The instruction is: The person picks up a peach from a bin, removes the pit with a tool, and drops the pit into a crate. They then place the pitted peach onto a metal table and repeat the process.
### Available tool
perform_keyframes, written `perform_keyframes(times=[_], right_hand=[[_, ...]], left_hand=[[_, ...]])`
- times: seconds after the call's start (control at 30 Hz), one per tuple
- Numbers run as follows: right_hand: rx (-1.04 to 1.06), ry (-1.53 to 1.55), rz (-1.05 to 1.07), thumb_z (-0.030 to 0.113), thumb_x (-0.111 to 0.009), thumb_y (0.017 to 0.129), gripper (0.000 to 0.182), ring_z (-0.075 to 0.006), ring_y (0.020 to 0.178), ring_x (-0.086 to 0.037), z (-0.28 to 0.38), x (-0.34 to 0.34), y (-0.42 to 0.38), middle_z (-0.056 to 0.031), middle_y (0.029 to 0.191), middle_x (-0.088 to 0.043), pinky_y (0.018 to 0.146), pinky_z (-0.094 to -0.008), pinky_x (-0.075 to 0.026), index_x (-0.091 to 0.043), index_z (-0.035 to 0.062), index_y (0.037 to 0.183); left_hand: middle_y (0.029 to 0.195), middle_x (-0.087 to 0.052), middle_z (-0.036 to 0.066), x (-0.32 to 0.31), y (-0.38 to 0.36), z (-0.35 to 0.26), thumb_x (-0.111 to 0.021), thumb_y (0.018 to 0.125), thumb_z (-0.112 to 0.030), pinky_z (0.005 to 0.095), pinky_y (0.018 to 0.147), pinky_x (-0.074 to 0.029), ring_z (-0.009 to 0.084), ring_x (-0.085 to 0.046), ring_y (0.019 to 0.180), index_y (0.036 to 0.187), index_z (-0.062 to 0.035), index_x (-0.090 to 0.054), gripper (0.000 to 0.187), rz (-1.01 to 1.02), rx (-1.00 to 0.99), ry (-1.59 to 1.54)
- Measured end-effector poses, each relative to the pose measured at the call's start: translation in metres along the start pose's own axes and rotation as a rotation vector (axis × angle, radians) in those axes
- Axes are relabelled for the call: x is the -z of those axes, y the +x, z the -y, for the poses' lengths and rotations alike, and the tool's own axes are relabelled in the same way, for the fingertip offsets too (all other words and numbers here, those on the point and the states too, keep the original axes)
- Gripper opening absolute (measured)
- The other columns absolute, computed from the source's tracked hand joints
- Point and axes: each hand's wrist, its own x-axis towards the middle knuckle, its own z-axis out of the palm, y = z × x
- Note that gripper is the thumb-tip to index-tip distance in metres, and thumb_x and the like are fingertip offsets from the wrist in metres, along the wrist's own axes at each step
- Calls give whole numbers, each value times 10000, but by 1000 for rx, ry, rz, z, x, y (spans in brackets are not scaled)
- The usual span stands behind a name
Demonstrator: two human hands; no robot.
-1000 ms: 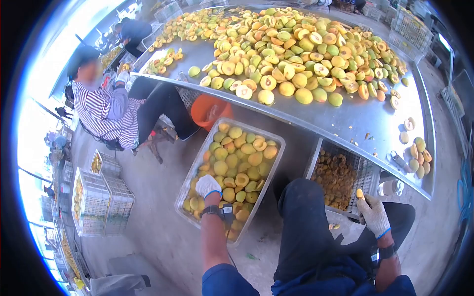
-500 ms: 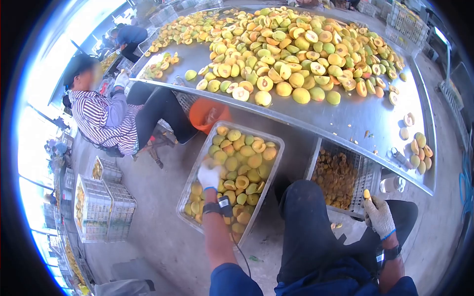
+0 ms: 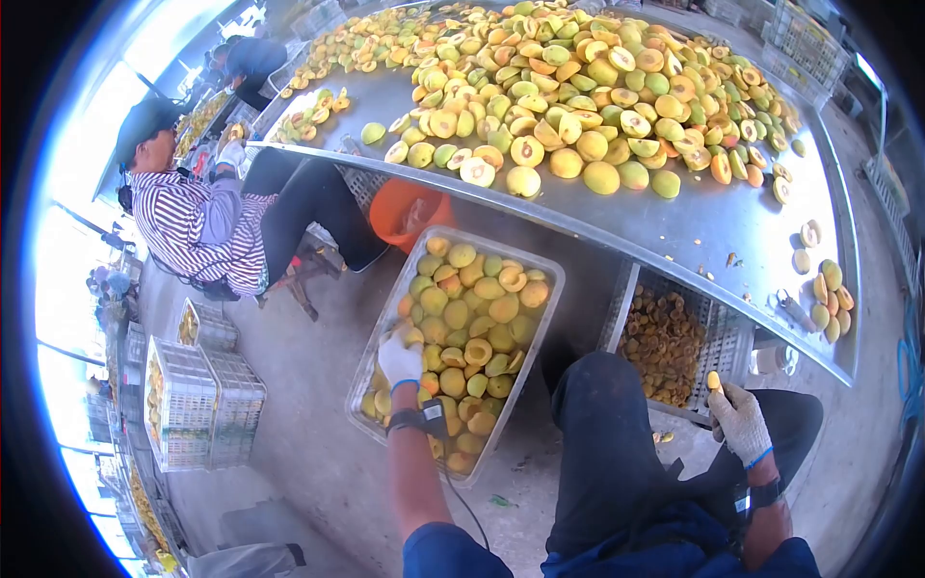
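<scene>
My left hand [image 3: 400, 360], in a white glove, is inside a clear plastic tub [image 3: 554, 279] full of yellow-green peaches [image 3: 456, 314], whole or halved. Its fingers curl around a peach [image 3: 412, 337] near the tub's left side. On the right, my gloved right hand [image 3: 740, 421] is closed near my knee, gripping a small tool whose yellow rounded end [image 3: 714, 380] sticks up; the rest of it is hidden in the fist. Below the table edge, beside my knee, a crate [image 3: 725, 352] holds many brown peach pits [image 3: 663, 342].
A metal table [image 3: 626, 226] carries a large heap of peach halves [image 3: 578, 106], with a small group [image 3: 831, 301] at its right corner. An orange bucket [image 3: 409, 217] stands behind the tub. A person in a striped top [image 3: 198, 226] sits at left, near stacked white crates [image 3: 202, 409].
My left hand has shifted slightly toward me and left within the tub and is less blurred. My right hand keeps its hold. The whole view has tilted a little.
</scene>
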Motion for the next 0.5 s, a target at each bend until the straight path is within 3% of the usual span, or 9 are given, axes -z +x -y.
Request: perform_keyframes(times=[0.03, 0.07, 0.17, 0.37, 0.5], right_hand=[[-12, 2, -4, 250, -590, 1026, 303, -63, 510, -501, 0, -1, 1, 7, 625, -532, 478, -268, -393, -640, -14, 887], [-26, 5, -13, 252, -591, 1026, 305, -62, 511, -499, 0, -1, 2, 7, 626, -532, 479, -268, -393, -641, -15, 888], [-13, 24, -10, 254, -588, 1026, 301, -56, 519, -497, 3, 2, -1, 12, 632, -527, 484, -264, -399, -646, -17, 908], [-34, 67, -9, 256, -535, 1058, 285, -52, 495, -500, -4, -2, 0, 19, 650, -536, 457, -225, -394, -630, 3, 969], [-39, 55, -18, 248, -572, 1040, 291, -47, 548, -502, 12, -7, -4, 24, 669, -536, 497, -244, -404, -659, -13, 946]], left_hand=[[1183, -681, 173, -5, -2, -5, -776, 786, -115, 444, 874, -562, 361, -676, 999, 1241, -81, -731, 458, -3, -85, 342], [1117, -658, 199, -10, 0, -9, -781, 782, -144, 496, 868, -554, 407, -656, 1017, 1186, -120, -748, 406, -11, -58, 416], [1057, -653, 189, -17, 5, -9, -752, 813, -140, 496, 837, -551, 385, -671, 985, 1108, -117, -756, 296, 53, -40, 515], [1011, -656, 167, -1, 3, -9, -689, 850, -125, 505, 755, -559, 399, -692, 878, 996, -93, -738, 157, 124, -181, 380], [1025, -656, 163, -20, 14, -10, -700, 841, -137, 506, 746, -558, 399, -695, 878, 981, -95, -735, 150, 131, -130, 489]])
